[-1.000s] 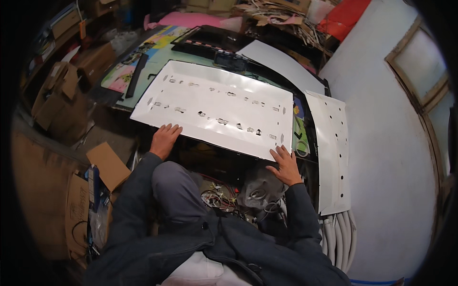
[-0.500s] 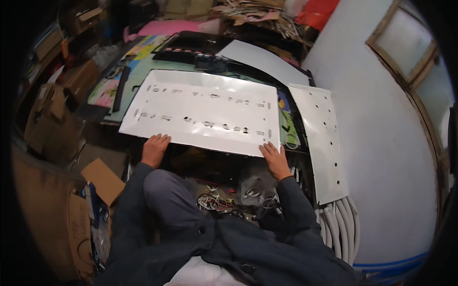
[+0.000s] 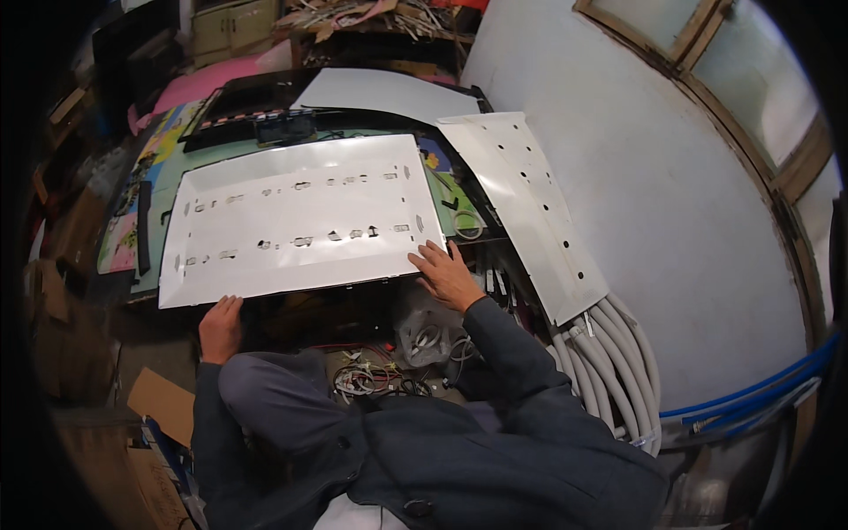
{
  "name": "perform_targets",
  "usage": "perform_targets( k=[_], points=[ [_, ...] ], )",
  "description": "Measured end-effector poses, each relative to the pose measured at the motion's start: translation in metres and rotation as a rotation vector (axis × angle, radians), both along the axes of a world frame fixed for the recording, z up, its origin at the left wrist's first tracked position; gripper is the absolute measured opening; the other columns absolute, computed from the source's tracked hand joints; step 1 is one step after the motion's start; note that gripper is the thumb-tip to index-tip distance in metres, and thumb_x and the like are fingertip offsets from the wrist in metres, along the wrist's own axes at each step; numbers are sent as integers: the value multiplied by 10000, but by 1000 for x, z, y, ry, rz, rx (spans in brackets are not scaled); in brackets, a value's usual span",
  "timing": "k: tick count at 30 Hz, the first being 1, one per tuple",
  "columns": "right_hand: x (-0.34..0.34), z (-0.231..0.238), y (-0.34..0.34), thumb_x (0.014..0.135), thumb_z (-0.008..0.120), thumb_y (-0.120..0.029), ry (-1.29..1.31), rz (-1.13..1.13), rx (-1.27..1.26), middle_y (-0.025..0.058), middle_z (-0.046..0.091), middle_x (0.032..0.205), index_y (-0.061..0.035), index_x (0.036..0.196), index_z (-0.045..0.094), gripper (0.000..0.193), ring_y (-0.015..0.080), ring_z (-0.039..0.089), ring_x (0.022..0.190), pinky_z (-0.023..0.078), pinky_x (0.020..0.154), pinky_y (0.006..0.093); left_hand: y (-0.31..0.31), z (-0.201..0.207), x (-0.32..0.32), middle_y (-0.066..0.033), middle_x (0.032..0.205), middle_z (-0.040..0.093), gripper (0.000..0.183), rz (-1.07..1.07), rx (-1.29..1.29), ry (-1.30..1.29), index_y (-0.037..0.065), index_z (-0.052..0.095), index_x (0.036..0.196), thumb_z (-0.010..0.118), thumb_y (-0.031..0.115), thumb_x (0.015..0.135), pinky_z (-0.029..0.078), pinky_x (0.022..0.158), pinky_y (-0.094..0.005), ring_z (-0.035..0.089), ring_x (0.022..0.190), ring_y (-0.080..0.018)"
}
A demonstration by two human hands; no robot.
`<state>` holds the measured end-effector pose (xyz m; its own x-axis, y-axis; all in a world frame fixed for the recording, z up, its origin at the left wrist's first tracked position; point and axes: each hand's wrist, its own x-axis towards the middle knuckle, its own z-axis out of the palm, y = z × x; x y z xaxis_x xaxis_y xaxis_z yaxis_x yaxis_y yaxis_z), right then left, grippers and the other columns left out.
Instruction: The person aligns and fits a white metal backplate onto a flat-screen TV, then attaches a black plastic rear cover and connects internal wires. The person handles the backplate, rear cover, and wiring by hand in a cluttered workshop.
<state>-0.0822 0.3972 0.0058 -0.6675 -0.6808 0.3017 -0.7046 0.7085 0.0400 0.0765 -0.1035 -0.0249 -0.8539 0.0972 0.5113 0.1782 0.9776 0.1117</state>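
A large white sheet (image 3: 300, 221) with rows of small cut-outs lies flat on a cluttered table. My left hand (image 3: 221, 325) grips its near left corner, fingers curled at the edge. My right hand (image 3: 444, 272) rests at the sheet's near right corner, fingers spread and touching the edge. Dark sleeves cover both of my forearms.
A second white perforated sheet (image 3: 530, 203) leans against the wall (image 3: 654, 212) at right, above a bundle of grey corrugated hoses (image 3: 618, 353). Tangled wires (image 3: 371, 380) lie below the table edge. Cardboard boxes (image 3: 159, 402) stand at left. A black panel (image 3: 256, 97) and colourful mats lie farther back.
The view has swung so the white sheet now sits more centred and level. Both hands stay at the sheet's near corners.
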Motion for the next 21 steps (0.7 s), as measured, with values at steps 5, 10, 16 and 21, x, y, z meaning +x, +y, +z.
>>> perform_targets(
  k=[5,10,16,21],
  points=[
    [10,6,7,1001,653,-312,-63,-21,-219,181,538,1471,-124,1463,529,514,379,450,1435,291,1184,626,5,17,17,-184,1120,734,238,16,100,73,41,707,1139,637,13,914,560,933,-466,691,1119,-395],
    [5,9,18,997,658,-270,-20,-81,-359,193,546,1450,-87,1443,544,496,385,468,1410,327,1168,581,11,38,32,-151,1048,776,257,69,704,-97,2,733,1222,650,34,980,565,867,-306,740,977,-163],
    [-18,12,53,903,716,-161,243,-330,-428,219,496,1497,-95,1487,509,623,422,459,1390,328,1184,557,41,79,66,-146,1074,769,241,23,1202,-89,-75,710,1203,633,48,1011,566,908,-310,729,1010,-193],
    [-37,9,118,796,802,-221,257,-864,-101,254,303,1625,-182,1650,248,1019,447,309,1499,242,1218,621,98,126,101,-147,1034,784,200,7,1032,-159,-43,749,1122,654,5,952,558,892,-319,741,977,-206]
  ],
)
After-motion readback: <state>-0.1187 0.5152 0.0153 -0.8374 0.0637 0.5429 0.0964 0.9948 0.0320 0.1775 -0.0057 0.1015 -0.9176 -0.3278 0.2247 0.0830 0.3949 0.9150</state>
